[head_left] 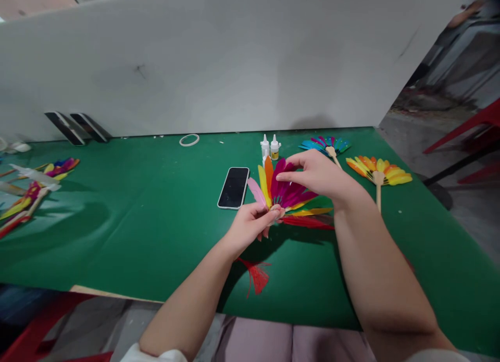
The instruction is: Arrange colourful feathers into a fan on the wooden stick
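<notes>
— Wide green felt-covered table [117, 232] up against a plain white partition board [234, 65]. And at the middle?

— One fan of bright feathers [287, 192], pink, yellow, orange, magenta, green and red, held just above the felt in front of the chest, right of a black slab smartphone [234, 187] lying face up.

— Held how?

— Pinched at the narrow quill end by the left hand [252, 224], thumb against curled fingers, probably to keep the stems bunched at one point. Over the magenta blades, right hand [316, 174], thumb and forefinger closed on a feather tip, other fingers loosely bent; looks like steadying one blade within the spread.

— Anything below?

— Just a red thread tassel [258, 276] under the left wrist, towards the table's front edge; lying or dangling, hard to tell, join to the fan hidden.

— Close by?

— Just behind the fan, two small white squeeze bottles [270, 147], upright, within easy reach yet clear of the feathers. Further right, flat on the felt and apart from the hands: a blue-and-teal feather fan on a wooden stick [326, 143] and a yellow-and-orange feather fan with a wooden handle [380, 170], likely laid flat to avoid crushing.

— Far left?

— Only loose coloured feathers and sticks [31, 190], scattered near the edge, and a thin white ring [189, 139] by the partition.
</notes>
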`<state>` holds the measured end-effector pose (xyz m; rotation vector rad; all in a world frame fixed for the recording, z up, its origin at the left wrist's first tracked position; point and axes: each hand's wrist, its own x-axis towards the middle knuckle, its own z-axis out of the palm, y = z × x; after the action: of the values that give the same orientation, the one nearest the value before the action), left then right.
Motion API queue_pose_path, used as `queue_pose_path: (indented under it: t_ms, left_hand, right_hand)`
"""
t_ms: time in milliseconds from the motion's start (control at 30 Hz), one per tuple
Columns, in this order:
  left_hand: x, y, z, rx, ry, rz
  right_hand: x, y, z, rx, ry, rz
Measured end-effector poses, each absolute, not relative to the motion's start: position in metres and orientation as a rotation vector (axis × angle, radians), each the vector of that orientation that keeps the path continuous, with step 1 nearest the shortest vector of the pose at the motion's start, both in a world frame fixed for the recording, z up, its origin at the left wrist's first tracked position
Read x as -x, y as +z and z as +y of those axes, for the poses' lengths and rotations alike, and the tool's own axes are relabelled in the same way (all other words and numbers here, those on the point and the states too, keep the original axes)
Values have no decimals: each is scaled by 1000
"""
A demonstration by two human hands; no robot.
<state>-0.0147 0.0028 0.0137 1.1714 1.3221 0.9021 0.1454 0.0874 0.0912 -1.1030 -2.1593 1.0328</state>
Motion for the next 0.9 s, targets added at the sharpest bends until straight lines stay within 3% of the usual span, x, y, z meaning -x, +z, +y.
queue_pose_path:
  t_ms: [900]
  left_hand:
    - [15,13,5,-1188,1000,1271]
  right_hand:
    - [-143,82,93,1057,1094,-2105]
